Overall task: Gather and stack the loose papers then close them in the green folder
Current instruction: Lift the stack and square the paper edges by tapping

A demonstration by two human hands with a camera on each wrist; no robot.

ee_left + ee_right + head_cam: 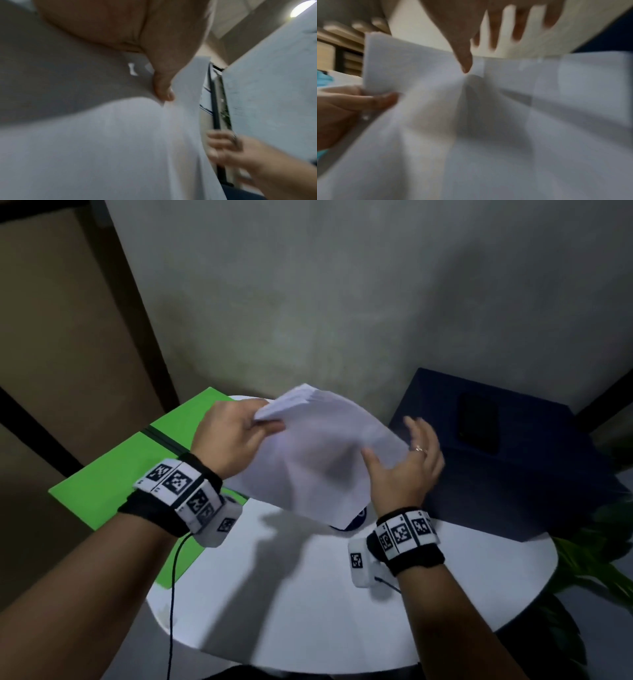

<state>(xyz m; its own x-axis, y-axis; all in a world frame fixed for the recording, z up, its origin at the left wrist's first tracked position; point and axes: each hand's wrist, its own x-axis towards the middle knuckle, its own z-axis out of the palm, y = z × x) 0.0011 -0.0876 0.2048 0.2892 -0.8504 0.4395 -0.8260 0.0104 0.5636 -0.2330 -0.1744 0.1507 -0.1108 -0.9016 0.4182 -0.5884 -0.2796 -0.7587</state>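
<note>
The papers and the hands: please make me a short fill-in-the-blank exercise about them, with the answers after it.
1. The stack of papers is pinched at its far corner by the ____ hand.
2. The right hand has its fingers spread ____.
3. The folder lying on the white table is ____ in colour.
4. A black phone lies on the dark ____ box.

Answers: left; open; green; blue

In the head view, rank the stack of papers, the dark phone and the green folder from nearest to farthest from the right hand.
1. Stack of papers: touching the right hand, on its left side.
2. Dark phone: to the right and behind, lying on the navy box.
3. Green folder: far left, past the left hand.
</note>
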